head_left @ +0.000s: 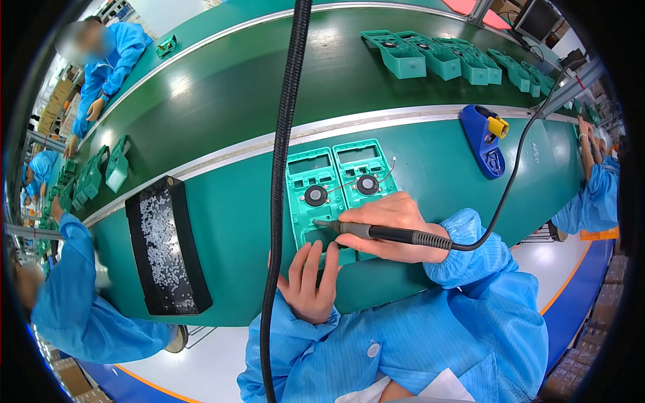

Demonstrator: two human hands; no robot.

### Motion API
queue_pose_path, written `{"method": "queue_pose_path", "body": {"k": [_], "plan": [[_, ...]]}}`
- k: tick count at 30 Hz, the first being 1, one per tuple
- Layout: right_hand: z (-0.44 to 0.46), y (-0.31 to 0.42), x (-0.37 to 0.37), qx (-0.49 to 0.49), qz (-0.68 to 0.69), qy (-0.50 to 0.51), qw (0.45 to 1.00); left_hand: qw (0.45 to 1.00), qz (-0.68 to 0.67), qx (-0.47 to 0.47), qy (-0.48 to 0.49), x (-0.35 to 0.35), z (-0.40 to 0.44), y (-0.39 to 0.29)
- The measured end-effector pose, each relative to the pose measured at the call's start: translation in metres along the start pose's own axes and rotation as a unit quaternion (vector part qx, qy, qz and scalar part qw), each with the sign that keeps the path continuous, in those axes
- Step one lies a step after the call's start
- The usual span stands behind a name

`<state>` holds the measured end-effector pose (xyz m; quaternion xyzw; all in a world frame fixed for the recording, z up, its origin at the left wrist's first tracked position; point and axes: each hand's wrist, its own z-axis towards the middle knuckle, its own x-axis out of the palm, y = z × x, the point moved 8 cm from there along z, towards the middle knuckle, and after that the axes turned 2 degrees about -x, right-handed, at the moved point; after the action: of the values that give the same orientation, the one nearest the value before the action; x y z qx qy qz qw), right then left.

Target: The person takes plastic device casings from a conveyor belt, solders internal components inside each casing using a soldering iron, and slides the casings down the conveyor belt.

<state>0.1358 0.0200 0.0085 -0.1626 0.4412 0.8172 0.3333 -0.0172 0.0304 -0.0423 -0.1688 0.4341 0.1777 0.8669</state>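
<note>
Two green plastic housings (310, 166) lie side by side on the green bench, each with a round black speaker (315, 195) and thin wires. My right hand (390, 225) is closed round a black soldering iron (393, 234), whose tip points left at the lower part of the left housing. A black cable runs from its rear end. My left hand (311, 279) rests at the lower edge of the left housing with its fingers spread and nothing held.
A black tray (189, 269) of small translucent parts is at left, a blue iron stand (476, 138) at right. Green housings (403, 62) stand on the conveyor (235, 80). A thick black cable (282, 134) hangs in front. Co-workers sit at left and right.
</note>
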Motion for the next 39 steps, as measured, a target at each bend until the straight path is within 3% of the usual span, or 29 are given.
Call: {"method": "queue_pose_path", "body": {"k": [12, 19, 26, 29, 35, 39], "plan": [[0.0, 0.001, 0.002, -0.005, 0.011, 0.02, 1.0, 1.0, -0.008, -0.007, 0.0, -0.001, 0.0, 0.0], [-0.001, 0.002, -0.03, 0.049, 0.038, -0.059, 0.996, 1.0, -0.009, -0.008, -0.002, -0.002, 0.001, -0.001], [-0.027, -0.005, -0.068, 0.046, -0.026, -0.136, 0.989, 0.999, -0.017, 0.004, 0.028, -0.001, 0.002, 0.0], [-0.044, -0.019, -0.079, 0.06, 0.03, -0.204, 0.977, 0.999, -0.049, 0.01, 0.007, -0.004, 0.006, -0.002], [-0.062, -0.033, -0.088, 0.056, 0.034, -0.258, 0.964, 0.99, -0.052, 0.052, 0.122, -0.003, 0.044, -0.03], [-0.063, -0.036, -0.096, 0.054, 0.041, -0.28, 0.958, 0.98, -0.104, 0.095, 0.141, 0.02, 0.046, -0.042]]}}
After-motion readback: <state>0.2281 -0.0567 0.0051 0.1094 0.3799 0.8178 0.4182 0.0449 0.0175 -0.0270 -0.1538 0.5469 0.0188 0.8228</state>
